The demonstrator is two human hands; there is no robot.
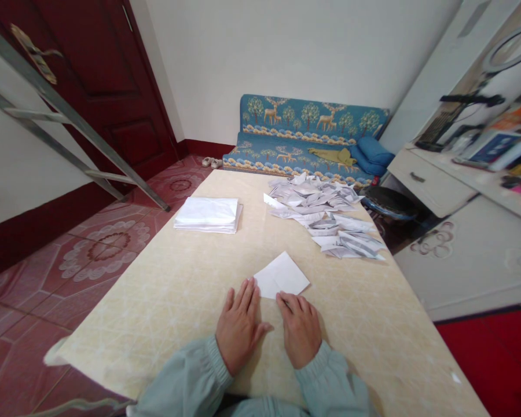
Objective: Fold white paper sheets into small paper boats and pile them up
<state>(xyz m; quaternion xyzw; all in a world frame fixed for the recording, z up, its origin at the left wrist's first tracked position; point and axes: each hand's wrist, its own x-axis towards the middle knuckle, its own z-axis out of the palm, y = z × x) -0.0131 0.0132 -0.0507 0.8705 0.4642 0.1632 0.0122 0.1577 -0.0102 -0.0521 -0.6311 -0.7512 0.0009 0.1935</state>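
Note:
A folded sheet of white paper (284, 274) lies flat on the table, one corner pointing away from me. My left hand (239, 325) rests palm down at its left end, fingers stretched out and thumb apart, the fingertips touching the paper. At the lower edge, my right hand (300, 329) presses on the paper with its fingers bent and close together; whether it pinches the edge I cannot see. Beyond, to the left, sits a stack of white paper sheets (207, 214). A heap of folded papers (315, 197), some with grey print, spreads at the far right.
The table (191, 301) has a pale yellow patterned cover. Past its far edge stands a blue sofa (299, 130) with deer and trees. A ladder (65, 110) leans at the left by a dark red door (99, 69). A white cabinet (464, 243) flanks the right side.

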